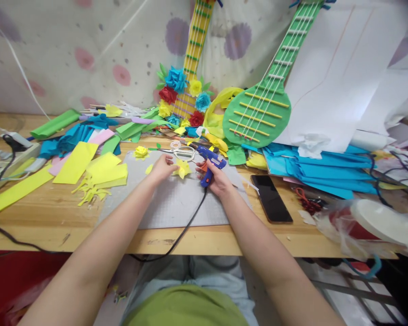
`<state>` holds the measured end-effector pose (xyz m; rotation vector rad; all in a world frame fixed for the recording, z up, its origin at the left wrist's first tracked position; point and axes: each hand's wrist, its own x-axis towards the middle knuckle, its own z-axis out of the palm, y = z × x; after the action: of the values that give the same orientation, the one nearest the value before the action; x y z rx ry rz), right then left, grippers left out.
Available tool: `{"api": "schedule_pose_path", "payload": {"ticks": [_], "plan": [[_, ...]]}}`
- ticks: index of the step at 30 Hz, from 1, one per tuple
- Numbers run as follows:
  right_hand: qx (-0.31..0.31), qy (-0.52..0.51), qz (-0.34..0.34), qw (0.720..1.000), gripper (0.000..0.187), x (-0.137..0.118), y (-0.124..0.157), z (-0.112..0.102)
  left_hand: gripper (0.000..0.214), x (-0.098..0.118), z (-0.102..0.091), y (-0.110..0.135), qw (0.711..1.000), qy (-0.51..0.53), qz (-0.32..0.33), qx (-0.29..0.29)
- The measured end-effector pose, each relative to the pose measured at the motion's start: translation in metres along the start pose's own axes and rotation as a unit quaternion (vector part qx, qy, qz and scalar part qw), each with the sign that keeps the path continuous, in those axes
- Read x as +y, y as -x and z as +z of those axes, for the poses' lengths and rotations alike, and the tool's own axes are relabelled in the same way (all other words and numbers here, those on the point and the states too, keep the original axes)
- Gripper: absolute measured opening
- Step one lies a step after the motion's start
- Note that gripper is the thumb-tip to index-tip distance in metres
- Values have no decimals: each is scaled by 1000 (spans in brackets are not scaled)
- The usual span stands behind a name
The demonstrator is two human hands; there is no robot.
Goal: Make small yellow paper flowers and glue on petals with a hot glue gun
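Observation:
My left hand (162, 168) pinches a small yellow paper flower (183, 169) over the grey cutting mat (177, 203). My right hand (215, 179) is wrapped round the handle of a blue glue gun (211, 159), whose nozzle sits close to the flower's right side. The gun's black cord (187, 226) runs back over the mat and off the table's front edge. Scissors (180, 152) lie just behind the flower, and a second yellow paper flower (141, 152) rests at the mat's far left corner.
Yellow, green, pink and blue paper strips (85, 154) litter the left of the wooden table. A black phone (271, 198) lies right of the mat. Two paper guitars lean at the back, one with flowers (182, 90), one green (258, 113). A power strip (10, 149) sits far left.

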<state>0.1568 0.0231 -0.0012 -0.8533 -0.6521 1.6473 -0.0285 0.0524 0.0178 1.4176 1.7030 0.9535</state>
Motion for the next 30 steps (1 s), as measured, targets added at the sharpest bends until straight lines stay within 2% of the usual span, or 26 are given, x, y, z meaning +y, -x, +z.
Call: {"api": "schedule_pose_path", "payload": {"ticks": [9,15,26,30], "plan": [[-3,5,5,1000,22,0,-1,-1,42,-5,9,0,999,-24,18,-10],[-1,5,7,1000,20,0,-1,-2,38,1,7,5,999,33,14,-17],[-4,1,5,1000,19,-1,-1,-2,49,-6,13,0,999,-44,13,16],[-4,-2,2,1000,20,-1,-1,-2,49,-4,12,3,999,-48,11,6]]}}
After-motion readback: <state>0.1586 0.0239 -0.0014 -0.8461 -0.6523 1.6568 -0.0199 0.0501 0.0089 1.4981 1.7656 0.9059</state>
